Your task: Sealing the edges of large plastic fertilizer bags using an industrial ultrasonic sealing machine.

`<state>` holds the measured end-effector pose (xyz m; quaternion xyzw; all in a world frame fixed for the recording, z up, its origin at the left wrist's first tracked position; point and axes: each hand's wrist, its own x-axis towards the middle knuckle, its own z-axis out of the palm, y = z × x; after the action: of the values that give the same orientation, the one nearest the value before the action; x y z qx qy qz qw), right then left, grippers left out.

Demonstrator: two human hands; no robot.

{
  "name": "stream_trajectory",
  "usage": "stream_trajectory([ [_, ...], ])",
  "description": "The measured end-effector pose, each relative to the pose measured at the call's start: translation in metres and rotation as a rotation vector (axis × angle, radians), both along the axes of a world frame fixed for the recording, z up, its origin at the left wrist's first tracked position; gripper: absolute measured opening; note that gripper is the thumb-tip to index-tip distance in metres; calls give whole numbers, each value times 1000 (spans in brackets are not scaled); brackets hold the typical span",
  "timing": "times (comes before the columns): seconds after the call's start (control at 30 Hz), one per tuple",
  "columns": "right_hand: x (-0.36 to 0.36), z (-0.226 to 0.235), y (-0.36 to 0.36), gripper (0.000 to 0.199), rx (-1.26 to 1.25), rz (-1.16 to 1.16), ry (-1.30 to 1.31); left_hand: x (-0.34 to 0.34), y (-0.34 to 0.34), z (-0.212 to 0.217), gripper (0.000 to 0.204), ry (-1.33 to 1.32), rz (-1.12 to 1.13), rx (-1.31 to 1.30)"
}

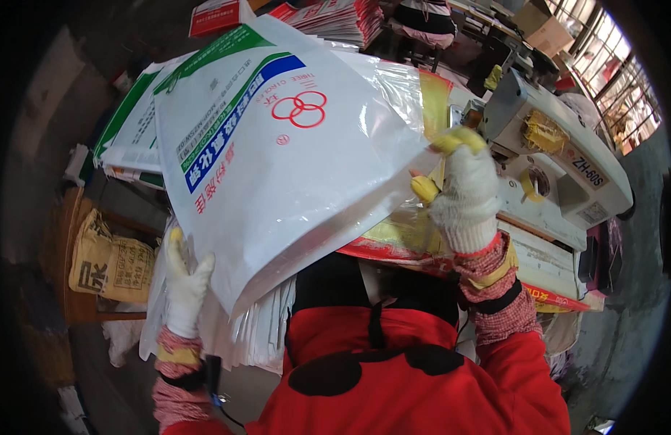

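A large white woven plastic sack (350, 167), printed in green, blue and red, is tilted up before me. My right hand (464, 192), in a white knit glove with yellow fingertips, is closed on the sack's right corner. At the sack's lower left edge is my left hand (187, 286), gloved alike, its thumb apart from the fingers and no firm grip visible. Below the sack, a bundle of white sacks (259, 333) hangs in front of me. An industrial sewing machine (560, 138) stands just right of my right hand.
More green-and-white sacks (129, 134) lie at the left. Stacked red-and-white printed sacks (342, 22) sit at the back, near a red box (216, 16). A yellow sack (110, 261) hangs by a wooden frame at left. A stool (424, 25) stands beyond the table.
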<state>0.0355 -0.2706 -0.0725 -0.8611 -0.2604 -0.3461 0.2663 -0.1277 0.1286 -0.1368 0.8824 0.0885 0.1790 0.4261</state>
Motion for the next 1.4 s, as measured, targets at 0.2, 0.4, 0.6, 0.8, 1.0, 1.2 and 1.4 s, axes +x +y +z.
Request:
stream_trajectory([
  [0.2,29,-16,6,30,2,-157,523,-29,-35,-41,42,222,-19,-1021],
  [0.4,-24,-52,66,21,-509,472,-17,-13,-35,-45,39,125,-322,-84],
  [0.6,14,-55,-28,26,859,74,788,-23,-31,-46,8,86,126,-1061],
  [0.8,-39,-30,-56,18,87,-315,244,-37,-36,-53,32,68,240,-1072],
  [1.0,-50,-52,-17,17,-211,109,426,-10,-50,-61,48,167,-55,-1072],
  [1.2,54,-91,52,19,-809,3,265,2,-51,-56,25,71,80,-691],
  [1.4,-6,-53,64,20,-590,140,91,-31,-36,-36,38,29,235,-737],
])
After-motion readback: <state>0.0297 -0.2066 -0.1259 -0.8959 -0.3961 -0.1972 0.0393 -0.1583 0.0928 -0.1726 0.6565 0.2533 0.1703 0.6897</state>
